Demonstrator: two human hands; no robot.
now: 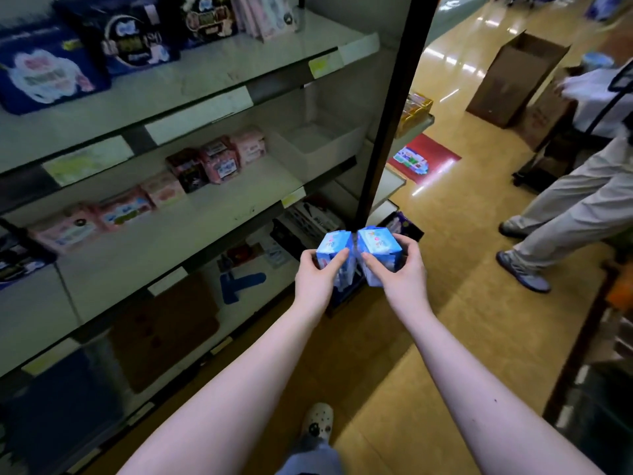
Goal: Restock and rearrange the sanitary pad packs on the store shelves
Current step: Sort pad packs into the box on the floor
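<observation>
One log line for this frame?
left hand: grips light blue pad pack | right hand: grips second light blue pad pack | packs: side by side, unshelved | white middle shelf: pink packs at back

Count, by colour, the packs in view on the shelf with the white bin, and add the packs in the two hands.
Pink packs: 5
Dark packs: 2
Light blue packs, one in the left hand, one in the right hand: 2
Total: 9
</observation>
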